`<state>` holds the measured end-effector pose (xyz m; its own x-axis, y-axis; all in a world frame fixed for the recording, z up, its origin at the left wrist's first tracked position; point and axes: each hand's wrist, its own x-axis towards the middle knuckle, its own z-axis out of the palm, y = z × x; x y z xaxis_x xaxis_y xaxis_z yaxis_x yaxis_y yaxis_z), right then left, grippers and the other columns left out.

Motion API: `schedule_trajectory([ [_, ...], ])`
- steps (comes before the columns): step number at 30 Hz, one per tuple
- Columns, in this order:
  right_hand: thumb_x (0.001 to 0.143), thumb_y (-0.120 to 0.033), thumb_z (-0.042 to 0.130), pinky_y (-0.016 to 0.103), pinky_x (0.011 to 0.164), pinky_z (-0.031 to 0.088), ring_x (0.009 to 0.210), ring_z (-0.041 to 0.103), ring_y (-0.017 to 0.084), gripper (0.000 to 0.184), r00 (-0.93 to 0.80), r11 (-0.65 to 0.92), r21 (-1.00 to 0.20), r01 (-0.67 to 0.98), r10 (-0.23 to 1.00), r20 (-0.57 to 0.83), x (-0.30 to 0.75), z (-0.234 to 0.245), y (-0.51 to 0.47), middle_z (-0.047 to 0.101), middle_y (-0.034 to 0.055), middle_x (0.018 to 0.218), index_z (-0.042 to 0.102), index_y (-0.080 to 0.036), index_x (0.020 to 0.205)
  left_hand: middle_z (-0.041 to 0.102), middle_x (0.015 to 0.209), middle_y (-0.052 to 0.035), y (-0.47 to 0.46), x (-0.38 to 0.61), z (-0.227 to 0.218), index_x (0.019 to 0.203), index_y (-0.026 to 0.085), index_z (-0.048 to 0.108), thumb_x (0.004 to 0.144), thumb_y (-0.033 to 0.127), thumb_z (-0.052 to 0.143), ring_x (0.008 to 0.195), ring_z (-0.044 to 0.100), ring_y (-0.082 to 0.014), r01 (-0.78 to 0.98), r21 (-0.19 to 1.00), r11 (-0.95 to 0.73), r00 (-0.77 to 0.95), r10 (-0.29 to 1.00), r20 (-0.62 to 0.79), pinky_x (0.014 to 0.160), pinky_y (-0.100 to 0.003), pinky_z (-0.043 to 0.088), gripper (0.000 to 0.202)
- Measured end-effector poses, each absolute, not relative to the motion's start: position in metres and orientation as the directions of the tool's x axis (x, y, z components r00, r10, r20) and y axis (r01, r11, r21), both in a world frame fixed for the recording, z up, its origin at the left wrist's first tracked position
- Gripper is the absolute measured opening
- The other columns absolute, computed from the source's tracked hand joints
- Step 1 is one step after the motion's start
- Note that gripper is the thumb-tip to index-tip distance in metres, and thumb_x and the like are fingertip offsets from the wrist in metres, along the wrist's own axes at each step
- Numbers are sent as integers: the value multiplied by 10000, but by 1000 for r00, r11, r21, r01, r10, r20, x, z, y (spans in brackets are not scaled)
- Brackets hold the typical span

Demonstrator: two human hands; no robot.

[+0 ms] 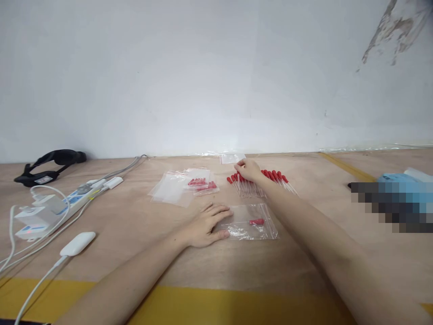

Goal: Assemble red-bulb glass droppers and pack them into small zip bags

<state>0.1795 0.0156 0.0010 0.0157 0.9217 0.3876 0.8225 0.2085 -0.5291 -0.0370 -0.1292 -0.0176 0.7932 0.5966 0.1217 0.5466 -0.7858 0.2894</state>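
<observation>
My left hand (207, 225) lies flat with its fingers spread, resting on the left end of a clear zip bag (240, 230). Inside that bag is a dropper with a red bulb (256, 221), its bulb toward the bag's zip end at the right. Farther back, my right hand (249, 170) reaches over a row of glass droppers (250, 188) with red rubber bulbs. Its thumb and fingertips pinch one dropper (238, 178) near the row's left end. The hand and wrist cover part of the row.
Left of the row lie flat clear bags (172, 189) and filled bags with red bulbs (199, 183). Another bag (232, 158) lies by the wall. A power strip (76, 198) with cables, a white device (77, 243) and a black headset (50, 167) occupy the left; a blue package (395, 180) the right.
</observation>
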Motion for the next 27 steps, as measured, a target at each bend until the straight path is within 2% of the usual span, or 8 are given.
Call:
schedule_trajectory([
  [4,886,-376,283,220,588,440,634,575,89,294,50,285,-675,681,901,430,216,8,-14,632,33,807,483,-165,934,354,1351,-81,-128,-37,-19,1322,230,302,829,497,406,1255,287,-234,551,303,-777,783,608,133,1056,-437,186,571],
  [5,867,-408,334,217,548,439,588,572,91,279,129,321,-787,526,885,447,227,6,-26,624,31,764,470,-166,898,356,1350,-82,-128,-37,-19,1322,226,302,827,496,410,1255,286,-232,552,305,-776,781,609,136,1053,-431,197,574],
  [7,800,-480,452,214,503,439,518,552,90,304,247,364,-892,270,869,429,250,-2,-49,592,5,665,454,-175,812,358,1349,-82,-128,-37,-19,1321,224,303,826,491,417,1254,289,-230,551,310,-775,778,611,143,1049,-423,215,574],
  [10,728,-498,548,182,447,410,472,516,68,333,361,295,-946,134,874,324,275,-23,-79,574,-8,628,467,-175,737,365,1344,-81,-129,-36,-19,1317,226,311,824,480,429,1248,297,-230,553,312,-772,773,615,152,1046,-423,223,567],
  [15,705,-439,602,171,415,416,442,510,63,282,407,163,-984,-78,906,117,279,-48,-96,567,-19,572,486,-183,675,379,1335,-82,-129,-36,-20,1310,227,321,823,462,442,1239,314,-235,559,314,-767,764,624,164,1039,-437,232,554],
  [21,765,-250,576,201,532,504,551,596,97,129,226,-9,-926,-376,969,-101,261,-45,-107,592,1,606,488,-194,688,396,1324,-78,-130,-35,-21,1311,210,306,810,482,455,1225,333,-234,570,341,-747,739,648,184,1023,-416,275,589],
  [24,725,-229,626,242,648,517,685,628,129,125,27,-99,-931,-351,993,-116,259,-44,-116,630,25,711,509,-188,738,390,1324,-90,-131,-34,-19,1314,206,296,807,492,454,1219,341,-241,578,351,-737,729,659,185,1017,-427,282,603],
  [27,690,-296,665,212,576,483,621,600,101,208,-140,-77,-983,-169,989,-53,259,-46,-122,626,9,700,531,-180,797,387,1323,-97,-131,-34,-18,1317,205,290,809,493,448,1215,345,-241,578,347,-738,731,658,181,1014,-428,286,605],
])
